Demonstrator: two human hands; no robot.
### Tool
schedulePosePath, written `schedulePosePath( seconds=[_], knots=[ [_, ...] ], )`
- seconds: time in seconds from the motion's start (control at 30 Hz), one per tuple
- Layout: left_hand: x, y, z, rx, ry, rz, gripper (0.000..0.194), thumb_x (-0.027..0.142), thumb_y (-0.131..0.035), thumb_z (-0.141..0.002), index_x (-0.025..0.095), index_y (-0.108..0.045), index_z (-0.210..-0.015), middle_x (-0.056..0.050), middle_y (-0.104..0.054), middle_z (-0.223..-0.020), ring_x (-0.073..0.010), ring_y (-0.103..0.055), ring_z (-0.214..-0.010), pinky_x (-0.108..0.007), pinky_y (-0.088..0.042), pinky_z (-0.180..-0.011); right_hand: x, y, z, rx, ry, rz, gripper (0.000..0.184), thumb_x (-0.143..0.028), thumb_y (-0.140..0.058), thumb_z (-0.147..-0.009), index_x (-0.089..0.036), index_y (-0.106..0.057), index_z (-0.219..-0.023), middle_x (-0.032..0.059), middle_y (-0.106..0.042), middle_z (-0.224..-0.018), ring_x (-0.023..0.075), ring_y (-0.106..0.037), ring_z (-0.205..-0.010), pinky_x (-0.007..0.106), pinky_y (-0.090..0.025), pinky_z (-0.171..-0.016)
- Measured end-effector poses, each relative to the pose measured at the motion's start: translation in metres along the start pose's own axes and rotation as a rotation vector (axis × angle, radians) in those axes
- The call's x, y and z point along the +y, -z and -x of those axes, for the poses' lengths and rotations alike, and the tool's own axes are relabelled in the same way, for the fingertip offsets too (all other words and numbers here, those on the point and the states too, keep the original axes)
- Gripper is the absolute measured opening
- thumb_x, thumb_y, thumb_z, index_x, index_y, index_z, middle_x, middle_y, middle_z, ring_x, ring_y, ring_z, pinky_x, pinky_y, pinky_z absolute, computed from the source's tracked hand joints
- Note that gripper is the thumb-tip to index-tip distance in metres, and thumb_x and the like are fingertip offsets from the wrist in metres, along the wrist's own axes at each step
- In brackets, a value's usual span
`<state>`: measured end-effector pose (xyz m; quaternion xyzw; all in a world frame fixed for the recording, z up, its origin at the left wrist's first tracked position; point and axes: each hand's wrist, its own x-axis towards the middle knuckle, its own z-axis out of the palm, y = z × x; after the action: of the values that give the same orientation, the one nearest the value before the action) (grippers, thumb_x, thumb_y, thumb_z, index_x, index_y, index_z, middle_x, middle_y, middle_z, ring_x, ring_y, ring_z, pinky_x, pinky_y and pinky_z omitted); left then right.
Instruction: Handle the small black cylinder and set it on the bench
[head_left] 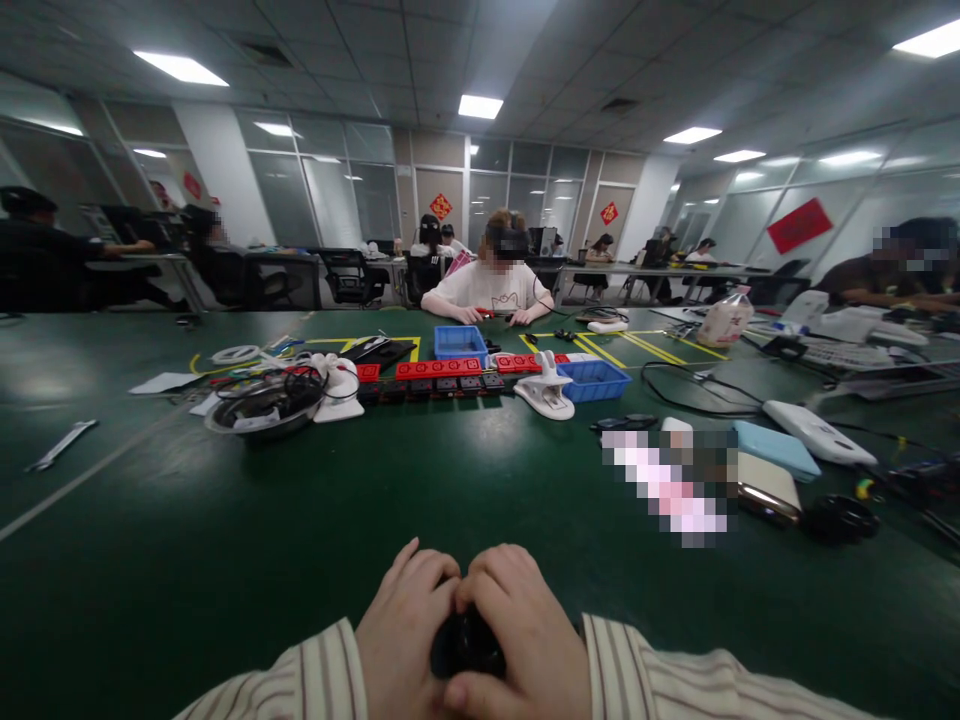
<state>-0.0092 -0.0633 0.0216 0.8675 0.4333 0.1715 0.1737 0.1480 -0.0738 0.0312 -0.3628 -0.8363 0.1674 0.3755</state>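
Close to me at the bottom middle of the head view, a glossy black rounded object (477, 645) rests at the green table (420, 490). My left hand (409, 622) curls around its left side. My right hand (519, 625) wraps over its right side, with the thumb bent in below. The fingertips of both hands nearly meet above the object. Most of it is hidden under the hands, so its exact kind does not show. Striped cream sleeves cover both wrists.
Red and black socket blocks (439, 372) run across mid-table between a metal bowl (259, 425) of cables and a blue bin (592, 382). A white clip stand (549, 395) is beside that bin. A wrench (64, 447) lies left; power banks (769, 488) lie right. A person (487, 285) sits opposite.
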Motion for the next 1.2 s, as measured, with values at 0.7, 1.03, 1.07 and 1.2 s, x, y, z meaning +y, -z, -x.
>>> schedulePosePath(
  seconds=[0.7, 1.03, 1.07, 1.2],
  knots=[
    [-0.008, -0.007, 0.003, -0.025, -0.036, 0.061, 0.066, 0.048, -0.076, -0.05, 0.02, -0.051, -0.105, -0.007, -0.055, -0.106, -0.0285, -0.051, -0.101, -0.055, -0.022, -0.101, 0.007, 0.009, -0.005, -0.038, -0.065, -0.224, 0.066, -0.075, -0.032, -0.073, -0.015, -0.053, -0.092, 0.0069, -0.054, -0.087, 0.0186, -0.048, -0.078, 0.034, -0.04, -0.071],
    [-0.006, 0.01, -0.002, -0.097, -0.058, 0.078, 0.039, 0.034, -0.068, -0.056, 0.02, -0.057, -0.092, -0.004, -0.056, -0.097, -0.0243, -0.052, -0.095, -0.054, -0.021, -0.1, 0.011, 0.005, -0.005, -0.158, -0.076, -0.049, 0.043, -0.057, -0.063, -0.065, -0.018, -0.052, -0.078, 0.0002, -0.051, -0.076, 0.0157, -0.046, -0.073, 0.03, -0.034, -0.069],
    [-0.008, 0.01, -0.003, -0.116, -0.08, 0.082, 0.04, 0.034, -0.068, -0.056, 0.021, -0.057, -0.092, -0.004, -0.056, -0.097, -0.0241, -0.052, -0.095, -0.054, -0.021, -0.1, 0.011, 0.005, -0.005, -0.152, -0.036, -0.063, 0.039, -0.053, -0.063, -0.066, -0.018, -0.053, -0.081, 0.0007, -0.053, -0.078, 0.0158, -0.047, -0.075, 0.031, -0.034, -0.071],
    [-0.012, 0.01, -0.005, -0.172, -0.13, 0.083, 0.035, 0.025, -0.07, -0.054, 0.021, -0.058, -0.087, -0.002, -0.056, -0.094, -0.0221, -0.053, -0.095, -0.051, -0.021, -0.101, 0.008, 0.007, -0.006, -0.16, 0.136, -0.147, 0.023, -0.034, -0.05, -0.074, -0.018, -0.057, -0.089, 0.0029, -0.058, -0.084, 0.0165, -0.05, -0.081, 0.033, -0.034, -0.076]
  ],
)
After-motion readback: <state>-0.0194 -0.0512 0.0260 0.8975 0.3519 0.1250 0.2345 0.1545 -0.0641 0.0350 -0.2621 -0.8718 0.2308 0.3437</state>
